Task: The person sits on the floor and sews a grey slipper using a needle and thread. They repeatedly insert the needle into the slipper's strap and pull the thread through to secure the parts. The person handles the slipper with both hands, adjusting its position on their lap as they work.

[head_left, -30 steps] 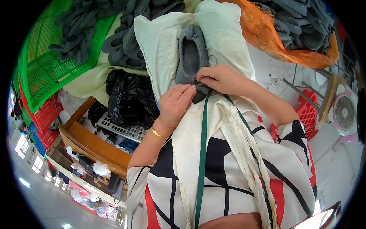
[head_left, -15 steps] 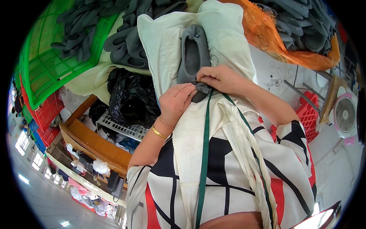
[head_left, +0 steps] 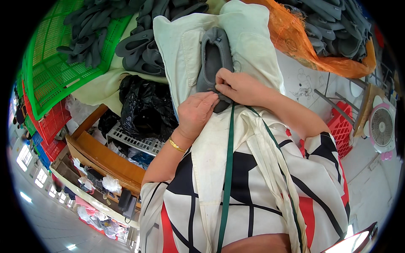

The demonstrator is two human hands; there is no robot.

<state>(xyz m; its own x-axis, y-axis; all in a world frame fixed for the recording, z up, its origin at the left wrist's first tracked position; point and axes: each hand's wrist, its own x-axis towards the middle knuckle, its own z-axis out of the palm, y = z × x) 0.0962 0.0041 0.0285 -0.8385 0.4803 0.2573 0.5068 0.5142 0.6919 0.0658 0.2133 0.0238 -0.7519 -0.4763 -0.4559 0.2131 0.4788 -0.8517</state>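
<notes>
A dark grey slip-on shoe (head_left: 203, 69) lies on the white cloth across my lap, its opening facing up. At its near end, my left hand (head_left: 196, 110) has thumb and fingers closed on the shoe, by a small folded grey piece that is partly covered. My right hand (head_left: 241, 87) is pinched shut just above, at the near rim of the opening. Whatever sits between its fingertips is too small to make out. The fingertips of both hands almost meet, and they hide part of the shoe's near end.
Similar grey shoes fill a green basket (head_left: 50, 80) at the far left and an orange sack (head_left: 291, 33) at the far right. A black plastic bag (head_left: 145, 109) lies left of my lap, by a wooden drawer (head_left: 105, 156). To the right stands a fan (head_left: 382, 125).
My right hand has shifted slightly left and up along the shoe's rim, hiding more of the folded piece. My left hand has barely moved and keeps its grip; the shoe lies in place.
</notes>
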